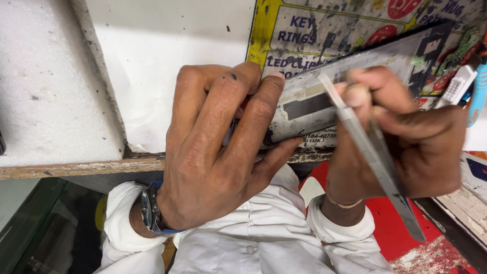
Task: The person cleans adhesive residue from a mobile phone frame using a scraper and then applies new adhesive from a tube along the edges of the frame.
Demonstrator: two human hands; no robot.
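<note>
My left hand (218,147) grips the left end of a flat, worn grey device (324,96) that lies on the workbench, with its fingers curled over the near edge. My right hand (401,137) is closed on long metal tweezers (373,152). The tweezers' tips rest on the device's surface near its middle, and their back end points toward me at the lower right. A wristwatch (149,210) sits on my left wrist. Both arms wear white sleeves.
The device lies on a colourful printed sheet (304,30) with a yellow border. A white foam board (50,86) covers the bench at the left, above a wooden edge (76,168). White and blue tools (469,83) lie at the right edge. A red surface (395,223) shows below.
</note>
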